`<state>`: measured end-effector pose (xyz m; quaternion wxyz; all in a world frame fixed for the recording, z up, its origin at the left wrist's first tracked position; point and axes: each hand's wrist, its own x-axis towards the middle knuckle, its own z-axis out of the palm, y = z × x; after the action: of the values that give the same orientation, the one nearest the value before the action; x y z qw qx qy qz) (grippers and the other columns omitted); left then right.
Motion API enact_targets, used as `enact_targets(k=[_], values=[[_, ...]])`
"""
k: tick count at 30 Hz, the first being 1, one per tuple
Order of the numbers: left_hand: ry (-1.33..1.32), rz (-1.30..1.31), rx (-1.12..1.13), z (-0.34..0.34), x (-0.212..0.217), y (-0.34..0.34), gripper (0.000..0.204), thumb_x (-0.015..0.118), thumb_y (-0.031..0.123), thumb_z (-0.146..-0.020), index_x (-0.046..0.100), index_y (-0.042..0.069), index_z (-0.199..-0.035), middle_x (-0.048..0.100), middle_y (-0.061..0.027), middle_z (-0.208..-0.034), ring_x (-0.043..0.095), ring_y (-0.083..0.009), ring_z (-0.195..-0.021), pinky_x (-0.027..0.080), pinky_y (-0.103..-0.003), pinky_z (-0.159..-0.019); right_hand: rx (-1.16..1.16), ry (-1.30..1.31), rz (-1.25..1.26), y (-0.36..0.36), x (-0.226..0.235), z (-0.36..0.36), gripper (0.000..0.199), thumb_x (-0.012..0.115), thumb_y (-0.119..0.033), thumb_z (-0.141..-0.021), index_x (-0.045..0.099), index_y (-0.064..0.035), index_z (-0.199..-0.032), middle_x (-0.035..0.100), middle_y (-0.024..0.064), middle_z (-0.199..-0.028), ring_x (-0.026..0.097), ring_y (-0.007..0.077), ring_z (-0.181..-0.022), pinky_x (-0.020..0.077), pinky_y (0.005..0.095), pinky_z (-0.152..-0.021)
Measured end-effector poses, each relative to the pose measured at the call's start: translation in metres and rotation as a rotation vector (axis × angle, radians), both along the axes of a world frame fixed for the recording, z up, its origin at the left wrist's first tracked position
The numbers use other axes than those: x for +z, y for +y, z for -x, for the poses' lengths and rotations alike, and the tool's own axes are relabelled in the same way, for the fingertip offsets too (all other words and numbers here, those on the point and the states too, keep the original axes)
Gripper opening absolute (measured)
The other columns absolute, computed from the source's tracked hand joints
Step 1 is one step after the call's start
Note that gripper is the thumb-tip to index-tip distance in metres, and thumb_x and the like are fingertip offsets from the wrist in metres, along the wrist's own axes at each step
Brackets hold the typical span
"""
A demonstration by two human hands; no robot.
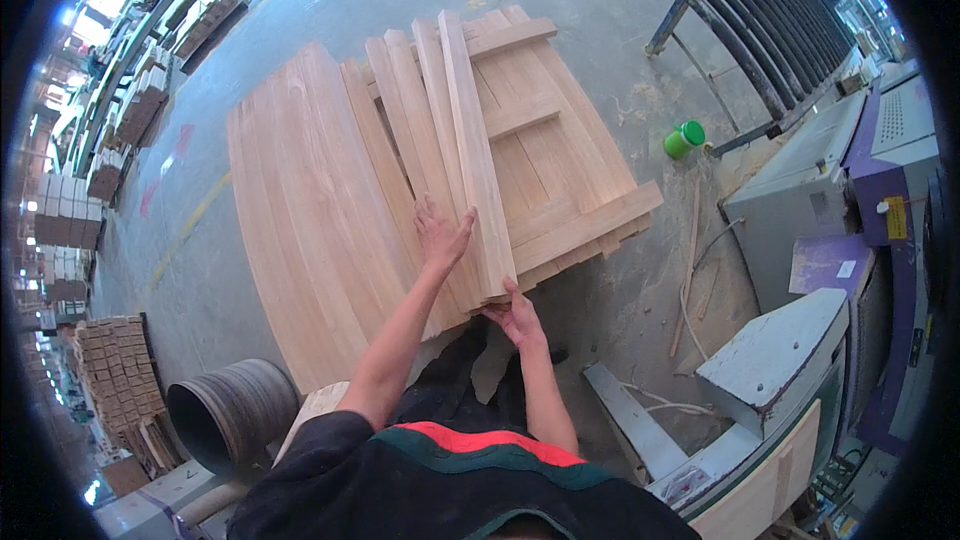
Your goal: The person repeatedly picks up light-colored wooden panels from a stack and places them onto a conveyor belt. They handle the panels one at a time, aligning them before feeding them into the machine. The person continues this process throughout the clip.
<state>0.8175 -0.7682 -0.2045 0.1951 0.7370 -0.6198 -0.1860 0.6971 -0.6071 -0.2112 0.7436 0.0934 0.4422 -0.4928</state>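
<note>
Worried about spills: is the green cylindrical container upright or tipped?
Upright: the green cylindrical container stands on the grey floor, its top uppermost.

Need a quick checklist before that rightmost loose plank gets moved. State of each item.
1. Left hand on the loose planks: ok.
2. Right hand at the near end of the rightmost loose plank: ok, thumb on top.
3. Right hand's grip underneath: cannot tell, fingers partly hidden.
4. Loose planks evenly aligned: not ok, far ends fan apart.
5. Green container away from the wood: ok, on the floor, apart from the stack.
6. Floor to the right free of scraps: not ok, a thin wood strip lies there.
</note>
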Motion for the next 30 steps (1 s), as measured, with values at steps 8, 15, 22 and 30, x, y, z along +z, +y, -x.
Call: enact_targets(k=[8, 15, 22, 30], values=[[0.034, -0.182, 0.159, 0.055, 0.014, -0.014, 0.131, 0.070, 0.075, -0.058, 0.012, 0.001, -0.149, 0.024, -0.0327, -0.142, 0.030, -0.0460, -0.129, 0.025, -0.054, -0.107, -0.258, -0.048, -0.076, 0.008, -0.013, 0.017, 0.071, 0.057, -0.048, -0.091, 0.035, 0.0031, -0.135, 0.051, 0.0220, -0.123, 0.052, 0.0363, -0.115, 0.0521, 0.0468, -0.091], [-0.137, -0.220, 0.150, 0.078, 0.006, -0.020, 0.122, 0.077, 0.063, -0.055, 0.020, 0.006, -0.147, 0.022, -0.0306, -0.142, 0.032, -0.0453, -0.126, 0.030, -0.055, -0.102, 0.149, 0.795, -0.212, 0.012, -0.039, 0.048, 0.078, 0.060, -0.052, -0.086, 0.036, 0.0048, -0.134, 0.048, 0.0287, -0.126, 0.046, 0.0409, -0.122, 0.0439, 0.0512, -0.097], [0.610, -0.147, 0.105, 0.038, -0.001, -0.038, 0.091, 0.076, 0.041, -0.067, 0.035, -0.002, -0.137, 0.049, -0.0271, -0.126, 0.046, -0.0395, -0.121, 0.037, -0.046, -0.102, 0.800, 1.888, -0.153, -0.076, 0.036, 0.007, 0.122, 0.076, -0.067, -0.058, 0.019, -0.0066, -0.147, 0.031, 0.0411, -0.136, 0.029, 0.0512, -0.131, 0.0205, 0.0619, -0.107], [0.493, 0.067, -0.014, -0.006, 0.049, -0.044, 0.050, 0.071, 0.025, -0.077, 0.058, -0.001, -0.116, 0.061, -0.0212, -0.115, 0.059, -0.0314, -0.107, 0.047, -0.040, -0.089, 0.853, 1.894, -0.082, -0.076, 0.026, 0.017, 0.125, 0.081, -0.052, -0.055, 0.007, -0.0165, -0.150, 0.023, 0.0411, -0.138, 0.026, 0.0545, -0.129, 0.0171, 0.0640, -0.108]])
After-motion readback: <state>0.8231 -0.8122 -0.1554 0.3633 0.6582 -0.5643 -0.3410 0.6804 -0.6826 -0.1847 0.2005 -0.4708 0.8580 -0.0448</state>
